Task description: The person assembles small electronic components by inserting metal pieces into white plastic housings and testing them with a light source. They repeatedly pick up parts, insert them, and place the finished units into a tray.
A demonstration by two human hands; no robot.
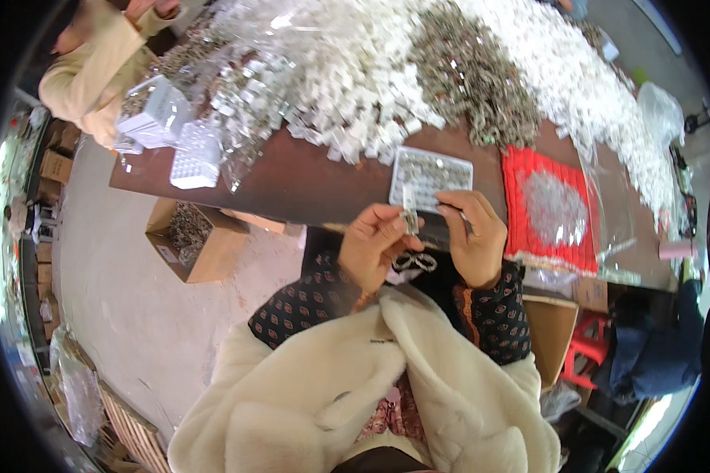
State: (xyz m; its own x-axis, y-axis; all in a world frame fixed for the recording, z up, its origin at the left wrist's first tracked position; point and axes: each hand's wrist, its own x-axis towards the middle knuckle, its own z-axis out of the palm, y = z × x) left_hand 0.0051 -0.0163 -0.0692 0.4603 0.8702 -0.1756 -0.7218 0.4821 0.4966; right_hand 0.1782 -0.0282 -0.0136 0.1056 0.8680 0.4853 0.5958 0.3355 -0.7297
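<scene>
My left hand [375, 243] pinches a small white card [408, 197] with a shiny grey piece at its lower end, held upright between thumb and forefinger. Just to the right, my right hand [475, 236] has its thumb and fingertips drawn together; whatever lies between them is too small to make out. Both hands are over the near table edge. Beyond them lies a shallow white tray [397, 164] holding rows of small greyish pieces. A red cloth [516, 177] beside my right hand carries a pile of small clear plastic pieces [556, 209].
Heaps of white cards [363, 102] and a mound of tangled grey-brown pieces [481, 79] cover the far part of the brown table [292, 177]. White trays [197, 158] stack at its left. A cardboard box [213, 252] is on the floor. Another person [95, 79] works at far left.
</scene>
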